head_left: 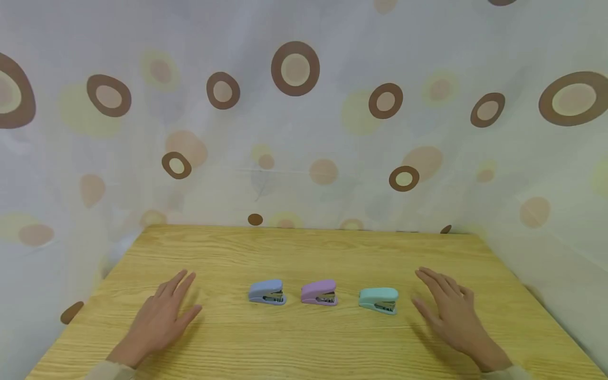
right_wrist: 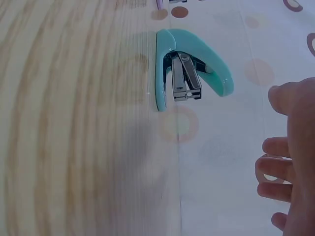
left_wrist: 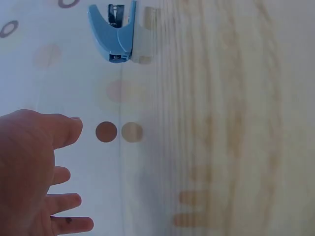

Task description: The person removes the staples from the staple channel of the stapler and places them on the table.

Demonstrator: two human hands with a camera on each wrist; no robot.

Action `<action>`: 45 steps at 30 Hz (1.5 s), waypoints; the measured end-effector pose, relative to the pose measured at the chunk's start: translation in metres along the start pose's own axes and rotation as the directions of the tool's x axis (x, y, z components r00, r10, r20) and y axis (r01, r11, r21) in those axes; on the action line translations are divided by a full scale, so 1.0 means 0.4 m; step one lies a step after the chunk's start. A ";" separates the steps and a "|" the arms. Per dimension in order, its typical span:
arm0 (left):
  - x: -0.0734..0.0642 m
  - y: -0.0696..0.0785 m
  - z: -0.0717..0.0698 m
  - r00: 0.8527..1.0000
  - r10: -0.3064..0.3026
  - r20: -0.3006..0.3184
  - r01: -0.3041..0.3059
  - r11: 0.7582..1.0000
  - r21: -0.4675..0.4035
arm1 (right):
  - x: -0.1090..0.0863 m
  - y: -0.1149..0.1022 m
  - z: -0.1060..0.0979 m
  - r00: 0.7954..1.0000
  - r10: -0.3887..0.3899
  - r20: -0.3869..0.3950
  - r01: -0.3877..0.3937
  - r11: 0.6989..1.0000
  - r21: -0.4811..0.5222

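Three small staplers stand in a row on the wooden table: a blue stapler [head_left: 267, 292] on the left, a purple stapler [head_left: 319, 292] in the middle and a mint green stapler [head_left: 378, 300] on the right. To the left of the row, my left hand [head_left: 160, 316] hovers with fingers spread, holding nothing; the blue stapler [left_wrist: 115, 34] is nearest to it. On the other side my right hand [head_left: 451, 314] is held likewise, just right of the mint green stapler [right_wrist: 189, 61] and apart from it. A sliver of the purple stapler [right_wrist: 160, 4] shows in the right wrist view.
The light wood table [head_left: 304, 348] reaches back to a pale curtain [head_left: 304, 132] patterned with brown rings and beige spots. This curtain also closes in the left and right sides.
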State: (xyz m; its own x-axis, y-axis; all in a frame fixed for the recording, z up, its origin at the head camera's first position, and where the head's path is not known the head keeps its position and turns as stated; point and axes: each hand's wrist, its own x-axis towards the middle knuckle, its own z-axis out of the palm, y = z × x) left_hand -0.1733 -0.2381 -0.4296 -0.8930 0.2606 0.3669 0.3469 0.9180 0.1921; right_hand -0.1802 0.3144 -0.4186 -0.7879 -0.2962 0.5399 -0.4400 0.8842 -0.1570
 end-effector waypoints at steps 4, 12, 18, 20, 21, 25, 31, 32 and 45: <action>0.008 0.005 0.004 0.999 0.018 -0.040 -0.018 1.000 -0.020 | 0.010 -0.008 0.005 0.998 -0.022 -0.058 0.023 1.000 0.005; 0.029 0.017 0.012 0.996 0.020 -0.087 -0.026 0.997 -0.074 | 0.036 -0.039 0.027 0.992 -0.058 -0.110 0.066 0.996 0.065; 0.035 0.023 0.021 0.998 0.011 -0.056 -0.020 0.988 -0.151 | 0.063 -0.078 0.052 0.988 -0.101 -0.118 0.112 0.990 0.086; 0.038 0.024 0.023 0.999 0.013 -0.048 -0.021 0.985 -0.169 | 0.073 -0.091 0.059 0.985 -0.123 -0.124 0.134 0.987 0.092; 0.039 0.025 0.024 0.999 0.013 -0.043 -0.020 0.984 -0.179 | 0.078 -0.098 0.062 0.983 -0.130 -0.127 0.142 0.986 0.092; 0.050 0.031 0.029 0.999 0.021 -0.025 -0.026 0.977 -0.213 | 0.098 -0.122 0.074 0.980 -0.140 -0.145 0.155 0.983 0.099; 0.080 0.043 0.036 0.999 0.044 -0.002 -0.043 0.972 -0.229 | 0.126 -0.152 0.093 0.966 -0.183 -0.180 0.207 0.971 0.120; 0.084 0.044 0.036 0.999 0.045 0.005 -0.043 0.970 -0.239 | 0.131 -0.158 0.097 0.966 -0.188 -0.176 0.212 0.969 0.126; 0.115 0.068 0.038 0.994 0.087 0.071 -0.060 0.945 -0.321 | 0.171 -0.237 0.135 0.975 -0.213 -0.069 0.223 0.949 0.225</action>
State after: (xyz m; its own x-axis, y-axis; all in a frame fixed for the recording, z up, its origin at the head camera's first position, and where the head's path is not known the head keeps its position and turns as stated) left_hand -0.2095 -0.1966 -0.4212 -0.8774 0.3605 0.3165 0.4736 0.7563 0.4513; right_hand -0.2158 0.1907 -0.4114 -0.6445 -0.4518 0.6168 -0.6900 0.6913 -0.2145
